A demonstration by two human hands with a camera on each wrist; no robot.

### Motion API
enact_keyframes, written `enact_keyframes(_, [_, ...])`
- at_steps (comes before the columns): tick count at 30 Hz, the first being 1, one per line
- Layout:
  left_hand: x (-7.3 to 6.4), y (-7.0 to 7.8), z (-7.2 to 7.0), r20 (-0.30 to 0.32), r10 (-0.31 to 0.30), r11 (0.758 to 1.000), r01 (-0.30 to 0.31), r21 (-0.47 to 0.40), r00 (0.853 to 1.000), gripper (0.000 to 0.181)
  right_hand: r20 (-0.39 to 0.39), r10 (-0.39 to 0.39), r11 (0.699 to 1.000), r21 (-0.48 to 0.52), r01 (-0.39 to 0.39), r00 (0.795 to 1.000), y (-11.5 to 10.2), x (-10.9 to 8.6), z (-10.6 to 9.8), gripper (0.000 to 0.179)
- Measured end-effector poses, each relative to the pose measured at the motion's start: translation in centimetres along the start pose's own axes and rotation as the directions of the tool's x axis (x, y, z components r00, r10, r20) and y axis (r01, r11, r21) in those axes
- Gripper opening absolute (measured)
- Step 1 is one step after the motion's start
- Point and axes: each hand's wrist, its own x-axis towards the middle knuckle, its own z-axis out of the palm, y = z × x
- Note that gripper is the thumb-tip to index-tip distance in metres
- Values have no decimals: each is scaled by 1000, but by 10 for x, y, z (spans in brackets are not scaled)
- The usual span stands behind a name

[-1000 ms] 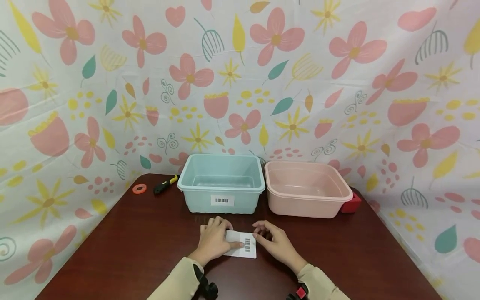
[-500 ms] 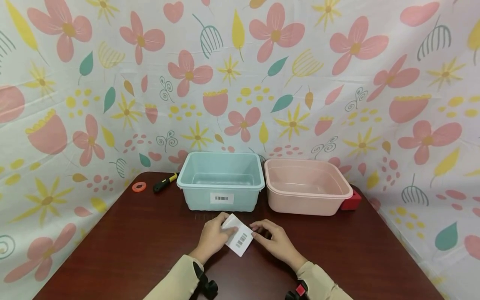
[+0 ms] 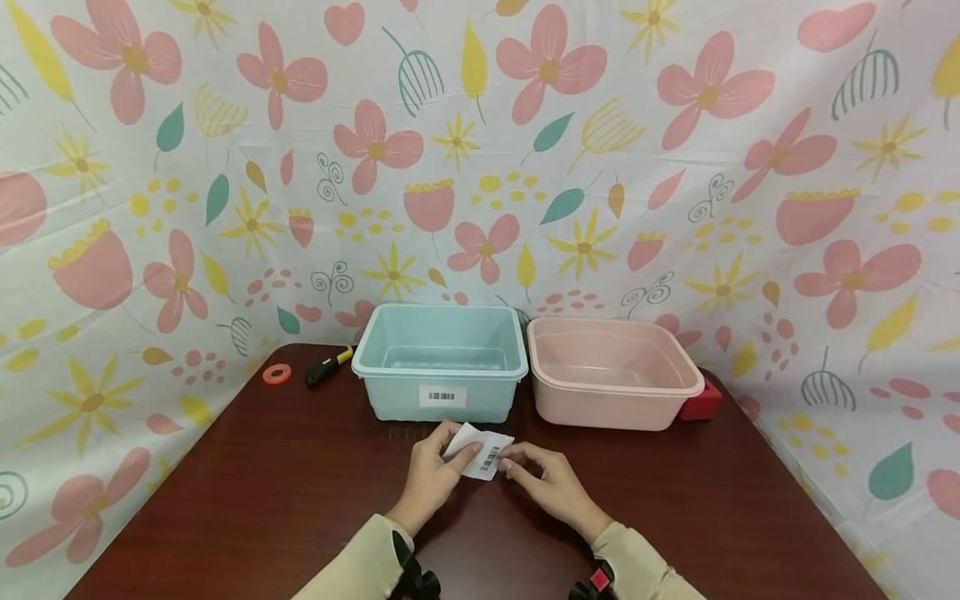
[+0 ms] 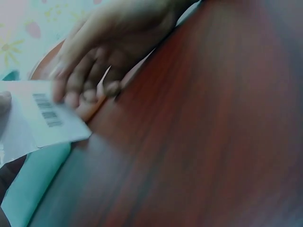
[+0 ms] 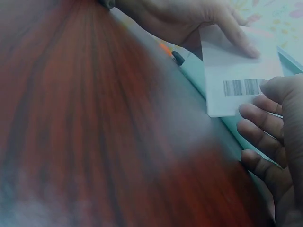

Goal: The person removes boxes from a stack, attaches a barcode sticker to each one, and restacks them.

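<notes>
A small white label sheet [image 3: 477, 439] with a printed barcode is held up above the table in front of the blue bin. My left hand [image 3: 429, 482] grips its left side, the thumb lying across its face. At the right edge, my right hand [image 3: 553, 485] pinches the sheet by the barcode with thumb and forefinger. The right wrist view has the right thumb at the end of the barcode on the label sheet [image 5: 232, 61], the other fingers loosely curled below it. The left wrist view is blurred around the right fingers.
A blue bin [image 3: 397, 400] bearing a barcode label [image 3: 442, 396] stands behind the hands, with a pink bin [image 3: 600, 408] to its right. A red object [image 3: 701, 404] sits partly behind the pink bin. At back left lie an orange ring [image 3: 277, 374] and a black-and-yellow cutter [image 3: 327, 367].
The label sheet has come up off the table and turned, tilting away in the left hand. My right thumb and forefinger have moved onto its right edge by the barcode.
</notes>
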Motion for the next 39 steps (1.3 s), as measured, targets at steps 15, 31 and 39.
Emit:
enact_keyframes(15, [-8, 12, 8, 142, -33, 999, 35, -15, 989, 24, -11, -11, 1000, 12, 12, 1000, -14, 0, 0, 9])
enact_keyframes(31, [-9, 10, 9, 183, -42, 999, 40, 13, 982, 24, 16, 5, 1000, 24, -5, 1000, -5, -1, -1, 10])
enact_keyframes(39, [-8, 7, 9, 207, -31, 999, 28, 18, 978, 25, 21, -32, 999, 32, 31, 999, -5, 0, -1, 10])
